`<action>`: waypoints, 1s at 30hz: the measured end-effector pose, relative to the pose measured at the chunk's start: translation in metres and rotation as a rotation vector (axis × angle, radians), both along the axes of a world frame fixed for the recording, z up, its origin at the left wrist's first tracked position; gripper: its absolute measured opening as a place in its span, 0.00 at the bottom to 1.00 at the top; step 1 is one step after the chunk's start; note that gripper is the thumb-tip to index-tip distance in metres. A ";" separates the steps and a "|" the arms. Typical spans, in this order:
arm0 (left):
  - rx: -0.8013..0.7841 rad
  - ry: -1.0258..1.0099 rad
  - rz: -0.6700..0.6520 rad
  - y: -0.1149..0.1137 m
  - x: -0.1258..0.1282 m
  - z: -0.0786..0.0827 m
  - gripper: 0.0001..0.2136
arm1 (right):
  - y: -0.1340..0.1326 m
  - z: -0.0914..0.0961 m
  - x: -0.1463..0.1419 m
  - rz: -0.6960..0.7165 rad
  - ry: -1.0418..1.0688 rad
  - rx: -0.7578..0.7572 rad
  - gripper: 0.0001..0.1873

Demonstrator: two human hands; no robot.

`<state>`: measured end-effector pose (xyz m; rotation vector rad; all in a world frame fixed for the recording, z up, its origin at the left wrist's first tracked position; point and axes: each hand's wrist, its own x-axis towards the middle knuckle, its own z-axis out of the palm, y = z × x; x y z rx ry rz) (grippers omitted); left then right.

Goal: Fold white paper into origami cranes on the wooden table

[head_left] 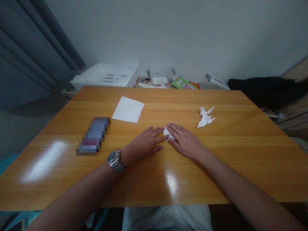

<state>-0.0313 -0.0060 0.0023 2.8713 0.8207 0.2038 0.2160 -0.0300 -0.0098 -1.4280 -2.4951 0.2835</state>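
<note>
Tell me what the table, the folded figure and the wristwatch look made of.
Table: wood or wood-look laminate with a glossy finish; it shows grain lines and bright glare patches.
Folded figure: thin white paper, matte, with sharp creases and pointed flaps.
Wristwatch: metal, probably steel, polished; it has a silvery link band and a dark dial.

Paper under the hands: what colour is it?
The paper is white, clearest in the head view.
</note>
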 end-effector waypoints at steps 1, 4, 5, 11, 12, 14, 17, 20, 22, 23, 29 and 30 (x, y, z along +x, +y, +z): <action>-0.015 0.010 -0.021 0.001 -0.002 0.002 0.23 | 0.000 0.001 0.000 0.003 -0.012 0.001 0.33; -0.049 0.004 -0.081 0.003 -0.007 0.006 0.23 | -0.001 0.000 -0.001 0.006 -0.042 0.004 0.34; -0.052 -0.014 -0.089 0.004 -0.009 0.007 0.23 | -0.001 -0.001 -0.001 0.005 -0.045 0.004 0.35; -0.063 -0.040 -0.092 0.007 -0.010 0.006 0.24 | 0.001 -0.004 0.006 0.009 0.005 -0.013 0.32; -0.060 -0.048 -0.089 0.007 -0.009 0.006 0.24 | 0.002 -0.004 0.009 0.009 0.017 -0.021 0.32; -0.053 -0.067 -0.083 0.007 -0.008 0.005 0.22 | 0.003 -0.003 0.015 -0.023 0.027 -0.032 0.31; -0.052 -0.084 -0.081 0.007 -0.006 0.005 0.21 | 0.003 -0.003 0.022 -0.050 0.017 -0.042 0.32; -0.041 -0.076 -0.062 0.005 -0.003 0.005 0.20 | 0.004 -0.005 0.025 -0.052 0.018 -0.031 0.31; -0.016 -0.060 -0.036 0.003 0.001 0.004 0.19 | 0.004 -0.006 0.025 -0.046 0.025 -0.030 0.31; -0.002 -0.053 -0.020 0.001 0.004 0.004 0.19 | 0.005 -0.007 0.026 -0.040 0.027 -0.027 0.30; 0.077 -0.047 0.057 -0.006 0.012 0.002 0.23 | 0.009 -0.005 0.030 0.020 -0.016 0.033 0.30; 0.080 -0.051 0.067 -0.006 0.012 0.001 0.22 | 0.010 -0.004 0.031 0.026 -0.017 0.043 0.30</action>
